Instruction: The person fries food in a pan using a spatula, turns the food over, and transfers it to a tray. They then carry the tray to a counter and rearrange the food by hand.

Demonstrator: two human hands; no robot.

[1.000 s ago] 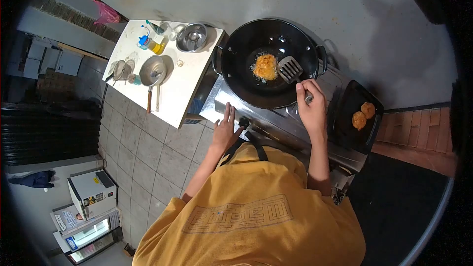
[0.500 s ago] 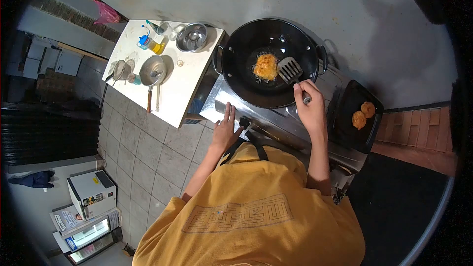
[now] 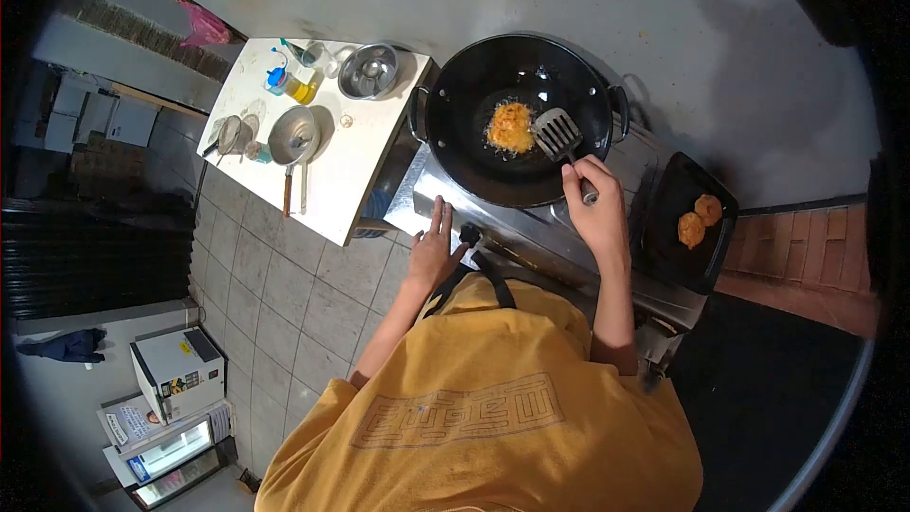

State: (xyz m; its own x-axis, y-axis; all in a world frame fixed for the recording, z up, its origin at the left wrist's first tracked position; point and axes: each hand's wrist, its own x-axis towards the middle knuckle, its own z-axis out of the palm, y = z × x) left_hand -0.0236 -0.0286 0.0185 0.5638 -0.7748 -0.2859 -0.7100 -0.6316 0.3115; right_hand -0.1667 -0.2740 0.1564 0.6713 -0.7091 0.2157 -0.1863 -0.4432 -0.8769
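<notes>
My right hand (image 3: 597,207) is wrapped round the handle of a slotted spatula (image 3: 556,134). The spatula's metal head is inside a black wok (image 3: 474,66), right at the edge of a golden fritter (image 3: 511,127). Small bubbles ring the fritter in the oil. On the front edge of the steel stove (image 3: 531,222), my left hand (image 3: 436,251) lies with its fingers stretched out, beside a black knob (image 3: 470,235).
To the right, a black tray (image 3: 671,245) carries two fried pieces (image 3: 700,221). A white table (image 3: 339,192) on the left bears a saucepan (image 3: 294,136), a steel bowl (image 3: 368,72) and a yellow oil bottle (image 3: 301,92). A wall rises behind the wok.
The spatula head has shifted slightly left, closer against the fritter, with my right hand moving a little along with it. My left hand has stayed in place.
</notes>
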